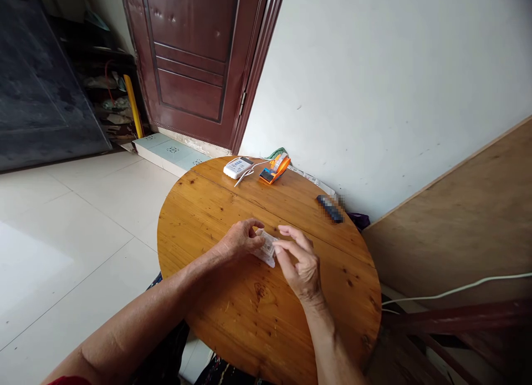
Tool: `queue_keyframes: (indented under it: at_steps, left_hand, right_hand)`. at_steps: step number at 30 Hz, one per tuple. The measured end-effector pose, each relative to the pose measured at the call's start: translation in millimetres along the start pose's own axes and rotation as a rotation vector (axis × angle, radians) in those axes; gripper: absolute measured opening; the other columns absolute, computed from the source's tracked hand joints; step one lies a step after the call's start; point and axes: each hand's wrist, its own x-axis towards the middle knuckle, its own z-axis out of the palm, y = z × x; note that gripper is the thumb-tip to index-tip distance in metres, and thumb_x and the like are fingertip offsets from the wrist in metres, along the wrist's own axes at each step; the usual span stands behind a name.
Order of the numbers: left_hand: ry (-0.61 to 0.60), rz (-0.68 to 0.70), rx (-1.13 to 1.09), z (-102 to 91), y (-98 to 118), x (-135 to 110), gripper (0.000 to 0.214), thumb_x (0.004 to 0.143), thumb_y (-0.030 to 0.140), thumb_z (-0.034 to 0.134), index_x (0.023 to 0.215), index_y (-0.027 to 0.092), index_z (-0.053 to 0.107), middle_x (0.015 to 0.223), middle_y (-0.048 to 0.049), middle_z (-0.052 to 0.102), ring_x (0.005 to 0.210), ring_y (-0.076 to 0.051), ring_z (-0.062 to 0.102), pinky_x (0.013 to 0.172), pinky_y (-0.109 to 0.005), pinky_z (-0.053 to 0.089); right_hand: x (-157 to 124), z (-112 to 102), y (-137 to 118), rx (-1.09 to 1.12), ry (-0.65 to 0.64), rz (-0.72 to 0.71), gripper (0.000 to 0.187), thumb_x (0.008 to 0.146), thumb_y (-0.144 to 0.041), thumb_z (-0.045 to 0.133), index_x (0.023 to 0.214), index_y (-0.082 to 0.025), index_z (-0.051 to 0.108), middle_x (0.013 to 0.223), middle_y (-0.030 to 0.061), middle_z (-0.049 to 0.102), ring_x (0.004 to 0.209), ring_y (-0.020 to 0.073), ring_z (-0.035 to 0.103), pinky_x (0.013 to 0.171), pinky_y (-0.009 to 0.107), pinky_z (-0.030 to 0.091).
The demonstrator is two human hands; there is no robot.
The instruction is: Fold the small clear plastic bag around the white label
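Just above the round wooden table point(224, 219), between my hands, is a small clear plastic packet point(266, 254); its contents are too small to make out. My left hand point(241, 238) grips its left side, the thumb lying over it and the fingers curled. At the packet's right edge, my right hand point(300, 260) has its thumb and index finger pinched together, seemingly on the plastic, with the other fingers partly bent.
Toward the far edge sit a white box-shaped device point(238, 167) with a white cable and an orange tape dispenser point(275, 170). A dark, blurred-out object point(330, 209) lies at the right. Behind the table are a white wall point(374, 69) and a brown door point(191, 52).
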Motion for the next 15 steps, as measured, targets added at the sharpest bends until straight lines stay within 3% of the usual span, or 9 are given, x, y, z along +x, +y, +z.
queue_keyframes:
  at_steps: [6,9,15]
  left_hand:
    - [0.060,-0.006,-0.142,-9.7,7.9,-2.1,0.033,0.075,0.019,0.058,0.106,0.011,0.065,0.062,0.0062,0.050,0.054,-0.008,0.045,0.053,-0.020,0.035]
    - [0.108,-0.022,-0.193,-11.6,7.4,-1.6,0.032,0.074,0.015,0.056,0.104,0.010,0.064,0.058,0.0076,0.045,0.050,-0.007,0.040,0.049,-0.020,0.030]
    - [0.051,-0.019,-0.204,-7.4,5.2,-1.9,0.028,0.076,0.023,0.060,0.100,0.011,0.064,0.059,0.0063,0.050,0.051,-0.007,0.044,0.050,-0.019,0.034]
  right_hand:
    - [-0.4,-6.0,14.6,0.059,0.169,0.141,0.016,0.089,-0.024,0.055,0.081,-0.022,0.070,0.105,0.0104,0.067,0.098,0.0257,0.065,0.091,0.044,0.051]
    - [-0.3,-4.9,14.0,0.066,0.142,0.139,0.017,0.089,-0.025,0.055,0.084,-0.022,0.072,0.108,0.0108,0.067,0.098,0.0254,0.065,0.091,0.044,0.052]
    - [-0.9,1.0,6.5,0.033,0.016,0.046,0.020,0.088,-0.022,0.055,0.095,-0.023,0.073,0.117,0.0098,0.065,0.105,0.0256,0.063,0.094,0.045,0.049]
